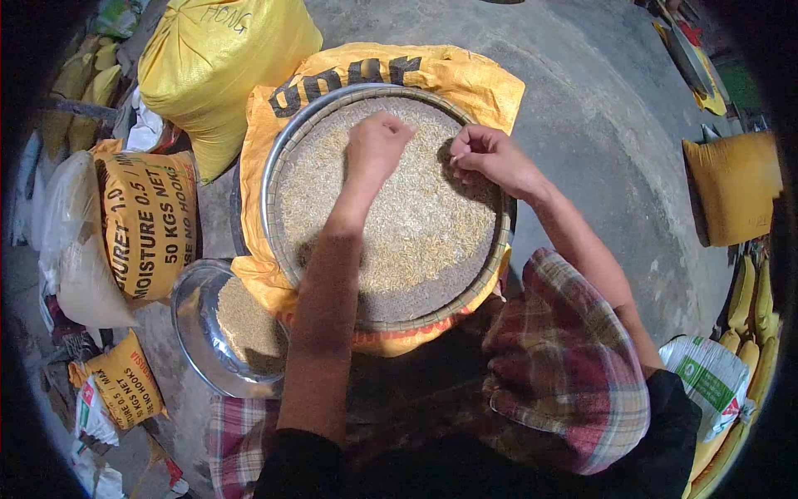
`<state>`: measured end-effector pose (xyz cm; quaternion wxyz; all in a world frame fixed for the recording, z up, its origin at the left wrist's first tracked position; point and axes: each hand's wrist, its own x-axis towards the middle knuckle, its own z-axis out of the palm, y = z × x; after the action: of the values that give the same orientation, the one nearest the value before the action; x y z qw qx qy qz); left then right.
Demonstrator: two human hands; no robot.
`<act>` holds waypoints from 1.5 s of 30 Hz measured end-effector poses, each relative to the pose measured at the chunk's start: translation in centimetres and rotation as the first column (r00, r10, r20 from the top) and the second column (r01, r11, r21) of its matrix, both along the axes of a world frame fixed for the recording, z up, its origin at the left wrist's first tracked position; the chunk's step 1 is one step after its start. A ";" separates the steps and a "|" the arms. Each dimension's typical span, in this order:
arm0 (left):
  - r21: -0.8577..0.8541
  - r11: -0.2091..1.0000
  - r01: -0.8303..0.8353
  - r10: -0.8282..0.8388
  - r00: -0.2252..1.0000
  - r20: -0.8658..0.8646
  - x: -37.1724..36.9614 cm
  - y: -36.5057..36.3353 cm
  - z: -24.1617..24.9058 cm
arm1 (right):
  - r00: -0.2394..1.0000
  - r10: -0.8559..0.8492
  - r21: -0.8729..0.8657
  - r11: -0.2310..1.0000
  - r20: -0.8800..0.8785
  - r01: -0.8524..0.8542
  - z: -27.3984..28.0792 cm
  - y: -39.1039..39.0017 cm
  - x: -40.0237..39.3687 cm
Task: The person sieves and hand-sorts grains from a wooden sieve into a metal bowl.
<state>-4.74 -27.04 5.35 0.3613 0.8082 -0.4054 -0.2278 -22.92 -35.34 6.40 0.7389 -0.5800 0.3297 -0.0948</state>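
Observation:
A round shallow woven tray (407,324) holds a spread layer of pale and straw-coloured grain (399,224), which looks like unhusked rice mixed with husked kernels. Over the upper middle of the grain is my left hand (376,150), its fingers curled together in a pinch. My right hand (492,160) is at the tray's upper right edge, with thumb and fingers pressed together. Anything between the fingers of either hand is too small to make out. Around the tray's upper left shows a silver metal rim (266,179), and an orange printed sack (470,75) lies beneath.
A metal basin (187,333) with brownish grain stands at lower left. Left of the tray are a full yellow sack (224,75) and a printed fertilizer-type sack (150,224). More sacks (731,187) line the right side. Grey concrete floor (598,150) lies between. Plaid cloth (573,358) covers my knee.

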 end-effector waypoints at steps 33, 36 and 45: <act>-0.140 0.986 -0.086 -0.074 0.526 -0.847 4.3 3.5 0.1 | 0.968 -0.070 -0.866 0.466 -0.240 -0.181 -1.9 -1.0 6.4; -0.087 0.949 -0.304 0.075 0.484 -0.872 5.8 3.8 -0.4 | 0.978 -0.067 -0.915 0.371 -0.199 -0.161 -2.3 -1.2 6.3; 0.021 0.994 -0.111 0.113 0.981 -0.160 7.8 2.7 -3.8 | 0.988 -0.053 0.401 0.916 0.144 -0.009 -0.5 -1.8 3.3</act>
<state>3.07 -24.30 1.55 0.4001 0.8109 -0.3273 -0.2743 -19.66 -37.10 5.87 0.8637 -0.4038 0.2914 -0.0776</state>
